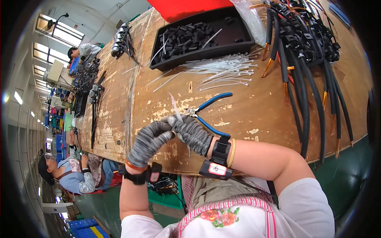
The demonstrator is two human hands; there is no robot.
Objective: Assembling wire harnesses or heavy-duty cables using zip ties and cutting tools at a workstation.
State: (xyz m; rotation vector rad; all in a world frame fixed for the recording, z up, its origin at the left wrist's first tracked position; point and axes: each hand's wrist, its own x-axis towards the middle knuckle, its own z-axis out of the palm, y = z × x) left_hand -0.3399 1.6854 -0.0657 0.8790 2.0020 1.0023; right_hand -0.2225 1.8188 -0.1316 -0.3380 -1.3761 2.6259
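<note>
Both my hands wear grey striped knit gloves and meet over the table's near edge. My right hand [191,131] is closed on a thin whitish strip, which looks like a cable tie [174,104]; one end sticks up past the fingertips. My left hand [149,142] is pinched close against the right fingertips, and what lies between its fingers is hidden. Just beyond the right hand lie blue-handled cutting pliers [216,102], jaws toward the glove and handles spread. Farther off, a loose pile of white cable ties [226,69] is spread on the table.
A black tray [202,53] of short black tube pieces stands at the back, near a red surface [186,8]. Black cables with bare copper ends [305,91] lie heaped at right. More cable assemblies [95,95] are at left, where two other people [85,170] sit. A green crate [170,196] is below.
</note>
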